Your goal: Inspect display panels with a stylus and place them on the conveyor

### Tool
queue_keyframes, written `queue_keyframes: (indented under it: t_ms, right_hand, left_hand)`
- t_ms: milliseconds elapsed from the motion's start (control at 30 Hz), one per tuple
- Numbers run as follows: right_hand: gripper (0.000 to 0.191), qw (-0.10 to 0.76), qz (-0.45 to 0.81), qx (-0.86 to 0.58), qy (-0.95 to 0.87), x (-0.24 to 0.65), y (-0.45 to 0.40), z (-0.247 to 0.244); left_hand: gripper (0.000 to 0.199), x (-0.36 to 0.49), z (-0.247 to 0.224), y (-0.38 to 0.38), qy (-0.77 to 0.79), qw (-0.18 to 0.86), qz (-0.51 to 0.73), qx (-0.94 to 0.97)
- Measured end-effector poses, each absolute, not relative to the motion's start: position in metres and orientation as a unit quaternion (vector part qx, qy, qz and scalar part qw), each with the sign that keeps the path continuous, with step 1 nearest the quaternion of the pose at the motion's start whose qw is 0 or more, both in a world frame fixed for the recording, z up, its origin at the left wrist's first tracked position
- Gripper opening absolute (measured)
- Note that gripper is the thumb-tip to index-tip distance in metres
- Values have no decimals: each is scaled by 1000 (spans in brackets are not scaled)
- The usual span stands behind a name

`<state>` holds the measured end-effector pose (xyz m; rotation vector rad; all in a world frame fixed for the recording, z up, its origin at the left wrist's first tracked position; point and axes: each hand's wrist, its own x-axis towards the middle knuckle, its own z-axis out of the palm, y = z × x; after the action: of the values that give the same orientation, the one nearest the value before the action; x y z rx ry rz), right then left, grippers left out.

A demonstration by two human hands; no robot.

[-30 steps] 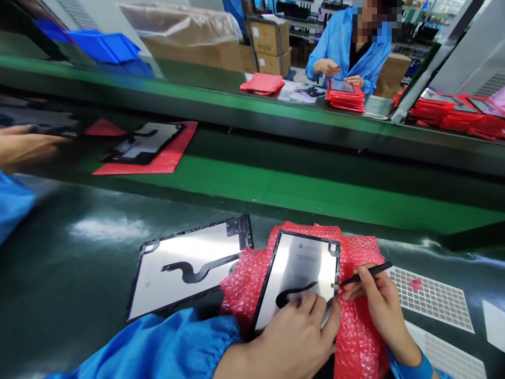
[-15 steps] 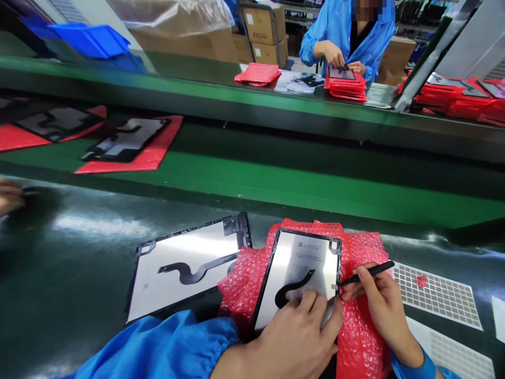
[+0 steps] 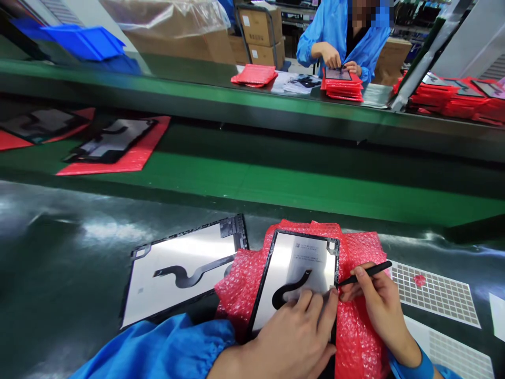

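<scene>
A display panel (image 3: 282, 263) with a silver back, black frame and curved black ribbon cable lies tilted on red bubble-wrap bags (image 3: 359, 316). Across its lower part rests my left hand (image 3: 292, 331), fingers stretched out, the index fingertip at the panel's right edge. My right hand (image 3: 379, 302) pinches black tweezers (image 3: 373, 271) whose tip meets that same edge, close to the left index fingertip. A small pale tab (image 3: 332, 287) shows there, partly hidden. Left of the bags, a second display panel (image 3: 177, 268) lies on the dark table, its near edge partly behind my left sleeve.
Sheets of small square stickers (image 3: 436, 292) lie to the right. Beyond the table runs a green conveyor belt (image 3: 252, 184) carrying panels on red bags (image 3: 152, 147). Across it, a co-worker in blue (image 3: 335, 31) handles a panel on a red stack (image 3: 343, 92).
My left index finger has straightened up to the panel's edge by the tweezers tip. Panels on the belt have shifted left. Another person's hand at the far left has gone from view.
</scene>
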<state>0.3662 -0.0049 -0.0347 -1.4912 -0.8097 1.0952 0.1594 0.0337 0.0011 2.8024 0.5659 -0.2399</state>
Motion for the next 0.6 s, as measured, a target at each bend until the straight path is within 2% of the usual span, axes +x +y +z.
queue_keyframes:
  t_ms: [267,433,600]
  right_hand:
    - [47,547,458,-630,-306,368,0,-29]
    - [43,589,348,-662,-305,403,-23,-13]
    - [38,572,231,-739,-272,451,-102,-14]
  left_hand:
    - [73,158,7,38,183,129,-63,973]
    - [69,159,13,42,185,126,-68,972]
    - [69,156,3,43,201,131,-44,970]
